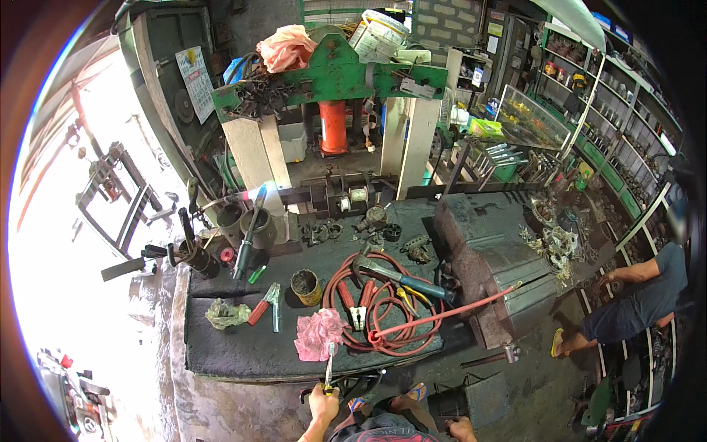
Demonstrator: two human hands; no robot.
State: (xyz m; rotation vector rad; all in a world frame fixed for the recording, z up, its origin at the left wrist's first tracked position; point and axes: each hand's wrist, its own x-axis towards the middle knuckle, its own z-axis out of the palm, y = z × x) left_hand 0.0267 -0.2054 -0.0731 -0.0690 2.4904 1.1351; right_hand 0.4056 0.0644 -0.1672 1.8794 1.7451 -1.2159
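Workshop bench (pixel 236 350), head view: crumpled pink plastic bag (pixel 319 335) near six o'clock edge. Person's left hand (pixel 324 403) closed around yellow-and-black-handled tool (pixel 330 365), tip at bag. Right hand (pixel 462 429) low, five o'clock; can't tell from here whether gripping anything. Red coil (pixel 400 353) at bag's two o'clock, rusty can (pixel 308 297) at eleven.

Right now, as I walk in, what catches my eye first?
Probably the bright orange cylinder under the green beam, beyond the bench. Nearer, a red hose lies coiled on the bench, with a blue-handled hammer across it. Left of the coil sits crumpled pink plastic.
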